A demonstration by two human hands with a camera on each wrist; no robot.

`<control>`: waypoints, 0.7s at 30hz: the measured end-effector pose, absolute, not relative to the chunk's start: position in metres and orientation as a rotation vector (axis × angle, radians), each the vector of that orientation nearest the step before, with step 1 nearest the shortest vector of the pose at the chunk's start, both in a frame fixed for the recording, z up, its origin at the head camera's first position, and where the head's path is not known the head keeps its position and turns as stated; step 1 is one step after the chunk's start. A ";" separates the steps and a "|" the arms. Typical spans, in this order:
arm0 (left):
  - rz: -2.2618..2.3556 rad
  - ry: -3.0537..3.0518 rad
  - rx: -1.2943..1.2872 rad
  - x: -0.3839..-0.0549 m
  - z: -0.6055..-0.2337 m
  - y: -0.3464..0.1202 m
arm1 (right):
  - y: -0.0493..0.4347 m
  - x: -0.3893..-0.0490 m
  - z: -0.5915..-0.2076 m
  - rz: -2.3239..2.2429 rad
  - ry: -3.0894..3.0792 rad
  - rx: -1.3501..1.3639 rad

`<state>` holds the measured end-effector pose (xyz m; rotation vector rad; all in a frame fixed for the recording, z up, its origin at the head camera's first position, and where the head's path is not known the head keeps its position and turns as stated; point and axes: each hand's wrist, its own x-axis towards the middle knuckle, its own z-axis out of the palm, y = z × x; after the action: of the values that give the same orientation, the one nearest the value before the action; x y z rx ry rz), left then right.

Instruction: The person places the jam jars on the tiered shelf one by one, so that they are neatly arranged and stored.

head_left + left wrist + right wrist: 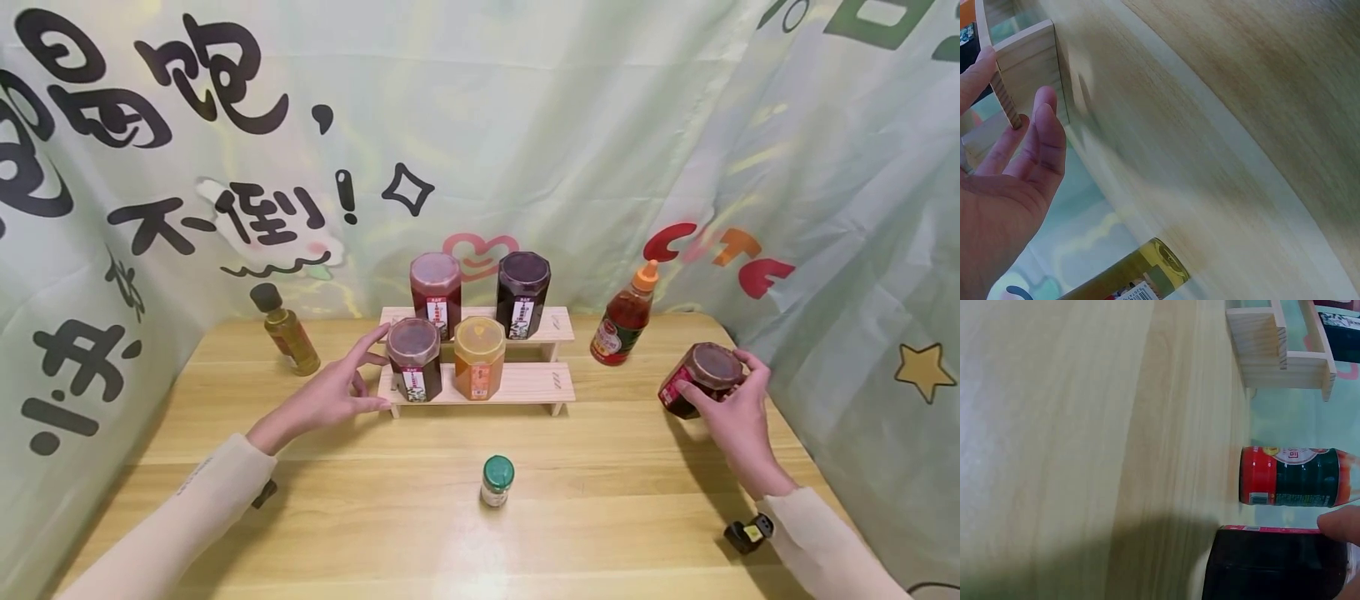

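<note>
A two-tier wooden shelf (528, 383) stands at the back with several octagonal jars on it. My left hand (337, 393) grips the left end of its lower tier, thumb at the front, beside a dark jar (415, 358). In the left wrist view, the fingers (1007, 147) touch the end of the shelf board (1029, 69). On the right, my right hand (738, 429) holds another dark jar (697, 377) with a pink-red label, tilted. The right wrist view shows only part of this jar (1272, 569), so whether its base touches the table is unclear.
An amber jar (480, 358) shares the lower tier; a red jar (436, 292) and a dark purple jar (523, 292) stand above. A sauce bottle (624, 321) is right of the shelf, an oil bottle (288, 337) left. A green-capped shaker (497, 481) stands in front.
</note>
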<state>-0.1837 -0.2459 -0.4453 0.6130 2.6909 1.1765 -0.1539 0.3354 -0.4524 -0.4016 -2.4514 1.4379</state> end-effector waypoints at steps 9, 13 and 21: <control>1.177 2.695 0.595 -0.186 -0.445 -0.244 | 0.343 -0.150 -0.449 1.253 -2.558 -0.328; 1.178 2.693 0.603 -0.185 -0.446 -0.244 | 0.349 -0.149 -0.447 1.218 -2.585 -0.290; 1.176 2.684 0.591 -0.185 -0.446 -0.245 | 0.349 -0.142 -0.445 1.207 -2.578 -0.157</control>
<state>-0.1847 -0.2451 -0.4462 0.5909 2.6840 1.1759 -0.1416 0.3487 -0.4446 -0.1572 -2.5777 1.2069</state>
